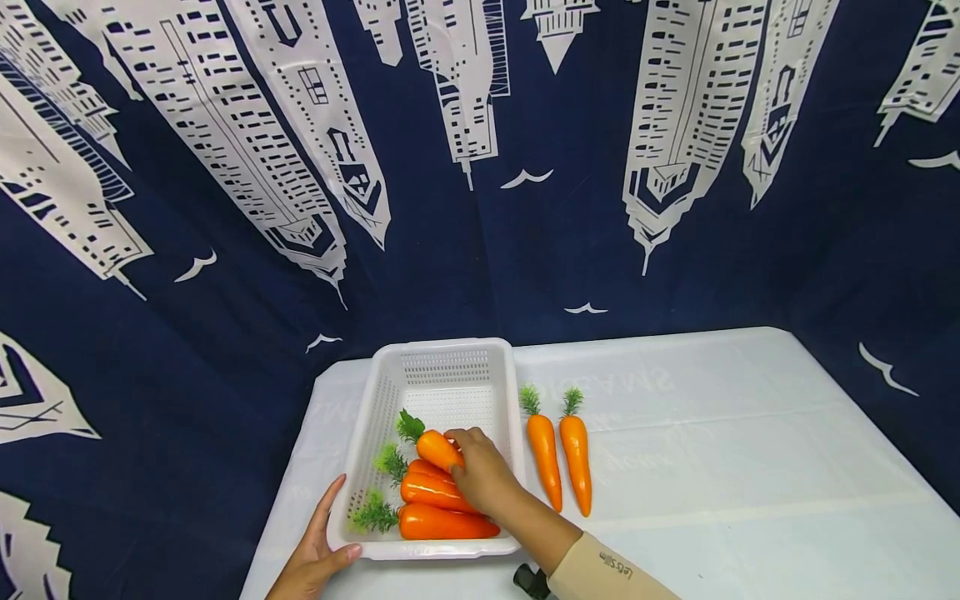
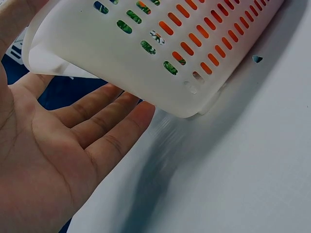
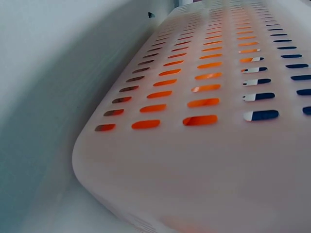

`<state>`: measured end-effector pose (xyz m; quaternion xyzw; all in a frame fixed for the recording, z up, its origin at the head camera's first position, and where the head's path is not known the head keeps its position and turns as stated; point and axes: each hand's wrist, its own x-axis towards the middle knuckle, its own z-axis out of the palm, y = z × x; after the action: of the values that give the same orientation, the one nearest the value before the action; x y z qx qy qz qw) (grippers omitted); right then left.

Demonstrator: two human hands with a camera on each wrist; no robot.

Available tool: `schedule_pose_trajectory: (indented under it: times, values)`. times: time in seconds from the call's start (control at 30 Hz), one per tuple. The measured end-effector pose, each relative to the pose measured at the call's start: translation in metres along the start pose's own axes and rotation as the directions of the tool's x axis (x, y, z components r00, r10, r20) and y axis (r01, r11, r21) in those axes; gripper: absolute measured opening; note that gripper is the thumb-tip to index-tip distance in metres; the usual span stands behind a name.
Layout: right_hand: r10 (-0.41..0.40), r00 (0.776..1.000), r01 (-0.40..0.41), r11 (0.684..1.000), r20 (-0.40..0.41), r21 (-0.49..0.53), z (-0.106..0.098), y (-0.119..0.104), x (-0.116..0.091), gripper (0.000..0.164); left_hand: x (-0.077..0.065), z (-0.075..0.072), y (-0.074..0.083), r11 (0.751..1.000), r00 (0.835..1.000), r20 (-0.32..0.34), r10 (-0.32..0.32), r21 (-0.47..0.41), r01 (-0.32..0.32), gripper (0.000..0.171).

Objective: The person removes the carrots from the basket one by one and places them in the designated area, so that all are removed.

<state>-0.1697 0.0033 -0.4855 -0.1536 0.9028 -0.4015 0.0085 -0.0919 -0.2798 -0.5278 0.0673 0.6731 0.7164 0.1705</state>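
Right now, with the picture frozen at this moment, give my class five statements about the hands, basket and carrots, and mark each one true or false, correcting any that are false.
1. The right hand grips a carrot over the basket. True.
2. The left hand holds a carrot. False: it touches the basket's near left corner.
3. Two carrots lie outside the basket on the table. True.
4. Those two carrots are left of the basket. False: they are to its right.
5. The basket's walls have holes. True.
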Motion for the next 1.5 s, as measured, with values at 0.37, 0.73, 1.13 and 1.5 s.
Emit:
schedule_pose_trajectory:
  times: [0.37, 0.73, 1.13, 1.5]
  values:
    - [-0.029, 0.999, 0.029, 0.999, -0.040, 0.023, -0.002, 0.001, 0.001, 0.046, 0.000, 0.000, 0.001, 1.000, 1.000, -0.013, -0.001, 0.014, 0.001, 0.101]
    - [-0.046, 0.996, 0.051, 0.997, -0.082, 0.061, -0.003, -0.001, 0.000, 0.048, 0.000, -0.001, 0.002, 0.999, 0.999, -0.038, -0.006, 0.044, 0.008, 0.101]
    - [-0.041, 0.994, 0.065, 0.969, -0.104, 0.237, -0.012, 0.002, -0.004, 0.048, 0.002, 0.002, -0.001, 1.000, 0.998, -0.056, -0.009, 0.025, 0.011, 0.102]
    - [0.010, 0.998, 0.018, 0.904, -0.065, 0.428, -0.019, 0.001, -0.003, 0.046, 0.001, 0.002, 0.001, 0.999, 0.998, -0.057, -0.015, 0.028, 0.017, 0.102]
